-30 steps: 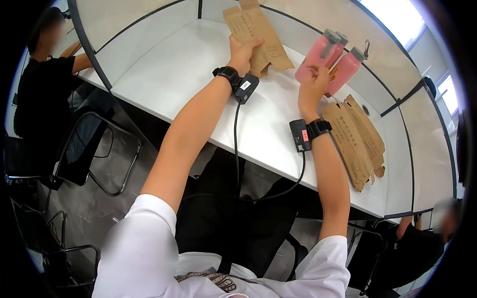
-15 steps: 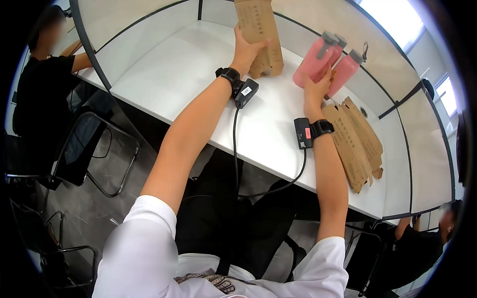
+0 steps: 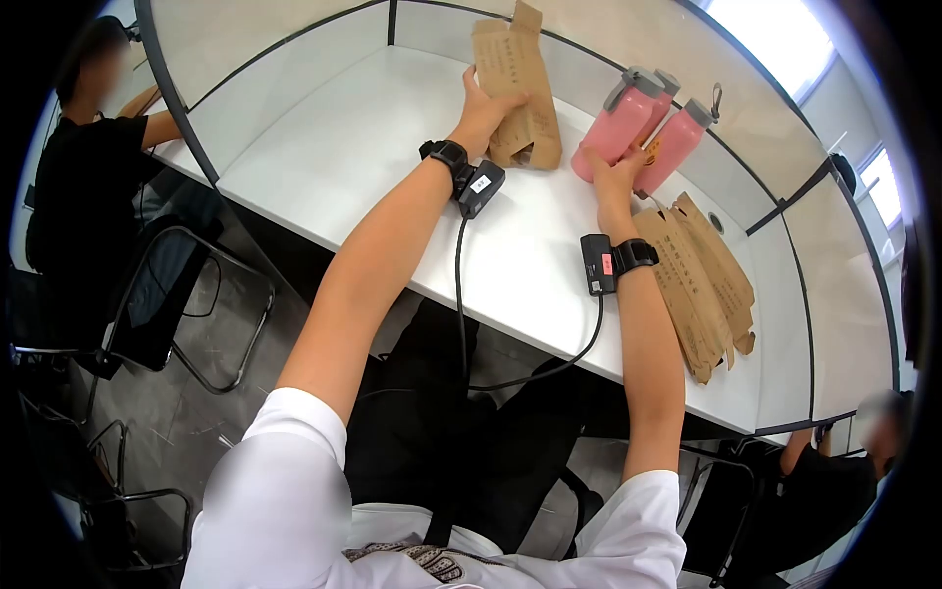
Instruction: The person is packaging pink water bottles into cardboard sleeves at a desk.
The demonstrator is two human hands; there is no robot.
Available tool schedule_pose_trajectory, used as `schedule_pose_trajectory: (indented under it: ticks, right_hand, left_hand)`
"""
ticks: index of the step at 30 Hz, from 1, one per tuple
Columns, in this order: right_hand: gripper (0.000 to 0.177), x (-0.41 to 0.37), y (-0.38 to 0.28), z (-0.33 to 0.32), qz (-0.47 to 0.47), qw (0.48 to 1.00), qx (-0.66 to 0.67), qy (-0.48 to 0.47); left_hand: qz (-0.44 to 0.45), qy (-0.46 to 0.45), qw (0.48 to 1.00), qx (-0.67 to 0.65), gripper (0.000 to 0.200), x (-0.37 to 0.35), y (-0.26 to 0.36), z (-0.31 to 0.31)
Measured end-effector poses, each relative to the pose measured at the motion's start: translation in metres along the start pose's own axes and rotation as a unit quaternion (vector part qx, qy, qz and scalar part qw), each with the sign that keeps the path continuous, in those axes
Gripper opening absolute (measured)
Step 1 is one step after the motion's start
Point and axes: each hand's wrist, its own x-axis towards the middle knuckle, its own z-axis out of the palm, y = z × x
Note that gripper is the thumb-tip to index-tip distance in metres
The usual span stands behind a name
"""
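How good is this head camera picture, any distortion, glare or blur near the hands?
Head view: heavy fisheye bends the edge of the white desk into a curve, with black corners; the window at top right is blown out white; the left hand on the brown cardboard carton and the right hand at the pink plastic bottle look sharp and evenly lit.

The place looks like an office workroom. A long white counter (image 3: 334, 157) is split into seats by low divider panels (image 3: 265, 44). Left of the counter stand black metal chairs (image 3: 201, 294), where another person (image 3: 83, 187) sits. Beyond it is a bright window (image 3: 775, 29).
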Motion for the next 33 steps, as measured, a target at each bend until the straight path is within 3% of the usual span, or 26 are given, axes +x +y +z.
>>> schedule_pose_trajectory:
  ticks: [3,7,16,19,28,33]
  right_hand:
    - [0.081,-0.004,-0.007,-0.004,0.001,0.998,0.035,-0.046]
    - [0.080,0.001,0.002,-0.002,-0.015,0.999,0.002,-0.030]
    - [0.078,0.004,0.009,0.000,-0.042,0.998,0.019,-0.034]
    - [0.079,0.002,0.008,-0.001,-0.050,0.998,0.000,-0.031]
    - [0.076,-0.002,0.002,-0.001,-0.042,0.998,0.008,-0.037]
    - [0.075,-0.005,-0.002,0.000,-0.030,0.999,0.000,-0.031]
  left_hand:
    - [-0.006,0.018,1.000,0.020,0.093,0.004,-0.009,-0.003]
    - [-0.023,0.029,0.999,0.038,0.080,0.009,-0.018,-0.011]
    - [-0.050,0.104,0.981,-0.155,0.077,-0.009,0.009,0.008]
    - [0.002,-0.009,0.984,-0.176,0.074,0.020,-0.028,-0.014]
    - [-0.103,-0.110,0.984,-0.093,0.081,-0.013,0.007,0.015]
    - [-0.085,-0.142,0.982,-0.085,0.097,-0.017,0.003,0.022]
